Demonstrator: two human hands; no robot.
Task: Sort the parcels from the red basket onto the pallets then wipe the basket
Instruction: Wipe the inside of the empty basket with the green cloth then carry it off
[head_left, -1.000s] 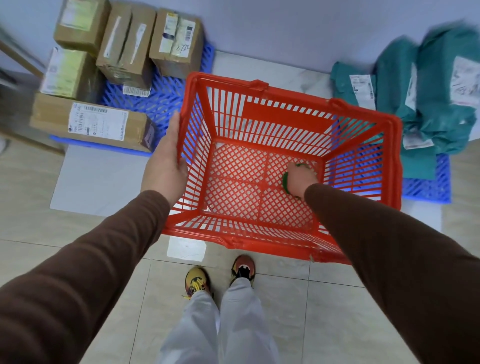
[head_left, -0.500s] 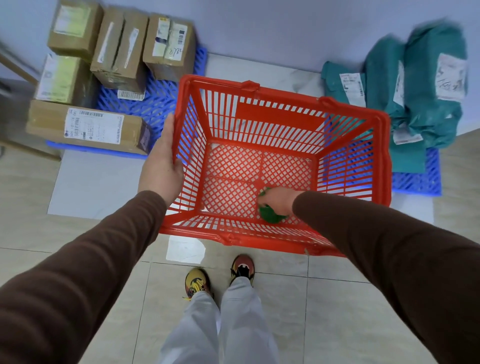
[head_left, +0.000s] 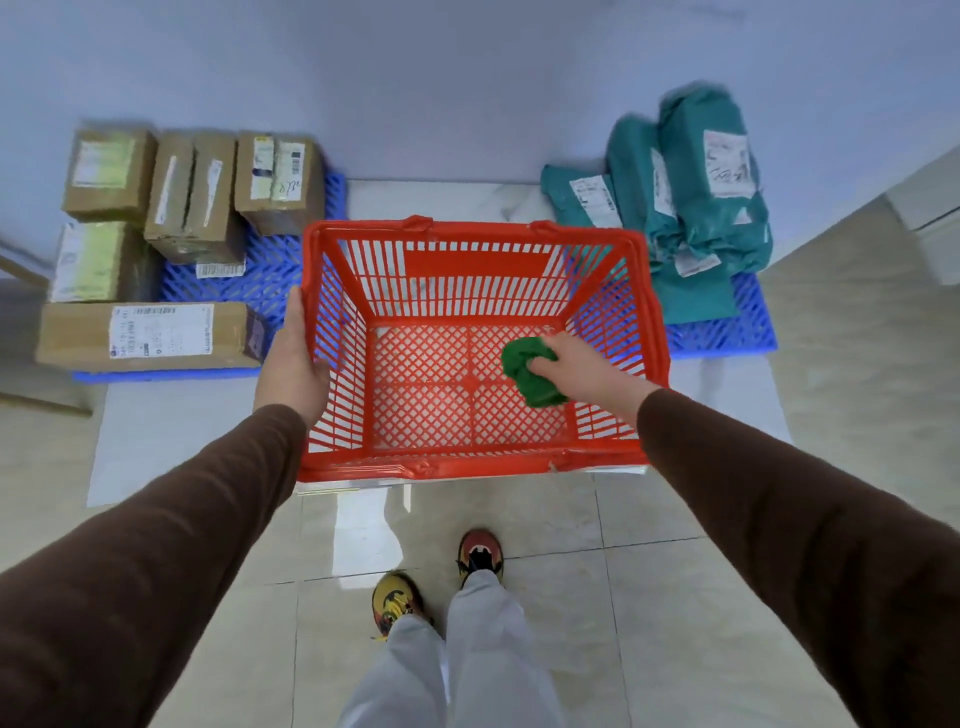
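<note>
1. Inside the red basket, the right hand has its fingers curled tight around a crumpled green cloth, pressing it onto the mesh floor at the right side, near the right wall.
2. Left hand lies flat and open against the outside of the basket's left wall, fingers stretched along the rim, thumb hidden from here. Bracing, not gripping anything else.
3. Basket: glossy red plastic, rectangular, slatted vertical walls, diamond-grid bottom with cross ribs, solid panel on the far wall, two folded handles lying on the far and near rims. No parcels inside. It sits on the pale floor between the two pallets.
4. Left blue pallet: perforated plastic grid, loaded with cardboard boxes, brown, taped, white barcode labels; several of them, one long box at the front edge.
5. Right blue pallet: same grid plastic, holding teal poly mailer bags, soft, wrinkled, with white shipping labels, leaning toward the wall.
6. Both sleeves are brown knit, reaching to the wrists.
7. Floor: shiny beige tiles with thin grout lines; a whiter slab under the basket. Grey trousers and red-yellow shoes at the bottom centre.
</note>
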